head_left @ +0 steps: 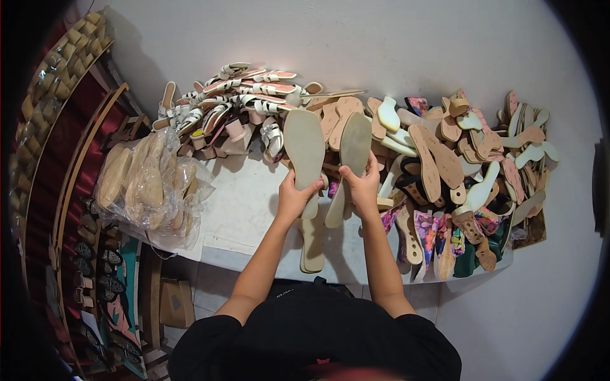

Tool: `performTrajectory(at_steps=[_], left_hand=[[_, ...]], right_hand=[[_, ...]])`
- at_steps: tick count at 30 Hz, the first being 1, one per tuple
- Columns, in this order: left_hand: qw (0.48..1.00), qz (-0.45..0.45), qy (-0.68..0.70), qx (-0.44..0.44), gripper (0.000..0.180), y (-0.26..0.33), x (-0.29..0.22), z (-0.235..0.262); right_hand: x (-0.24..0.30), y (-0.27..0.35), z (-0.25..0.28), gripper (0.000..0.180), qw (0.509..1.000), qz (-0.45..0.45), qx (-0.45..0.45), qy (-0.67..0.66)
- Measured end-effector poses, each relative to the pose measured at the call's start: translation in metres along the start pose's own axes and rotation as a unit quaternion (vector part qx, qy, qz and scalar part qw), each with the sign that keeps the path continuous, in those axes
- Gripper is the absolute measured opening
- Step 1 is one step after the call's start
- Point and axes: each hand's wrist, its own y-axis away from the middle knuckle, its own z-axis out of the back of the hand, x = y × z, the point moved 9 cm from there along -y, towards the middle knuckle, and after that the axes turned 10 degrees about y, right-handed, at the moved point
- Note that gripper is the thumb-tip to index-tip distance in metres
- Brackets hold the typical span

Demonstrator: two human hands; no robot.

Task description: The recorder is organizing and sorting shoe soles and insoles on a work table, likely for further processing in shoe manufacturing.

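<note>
The left hand grips one beige sole upright by its heel end. The right hand grips a second sole beside it. Both are held above the white table, near the pile of soles.

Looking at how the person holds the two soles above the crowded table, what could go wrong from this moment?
1. The left hand and right hand each grip a beige sole only at its lower end, so one could slip and drop.
2. The pile of loose soles reaches the table edge on the right; a nudge might push some off.
3. The plastic bag of soles overhangs the left edge and may slide down.
</note>
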Motion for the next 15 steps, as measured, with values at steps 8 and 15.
performTrajectory(at_steps=[8, 15], left_hand=[[0.975, 0.013, 0.173, 0.138, 0.045, 0.016, 0.033, 0.007], [0.959, 0.055, 0.233, 0.153, 0.051, 0.030, 0.047, 0.014]], right_hand=[[-0.022, 0.031, -0.057, 0.057, 0.995, 0.018, 0.064, 0.069], [-0.011, 0.056, -0.073, 0.054, 0.982, 0.009, 0.042, 0.182]])
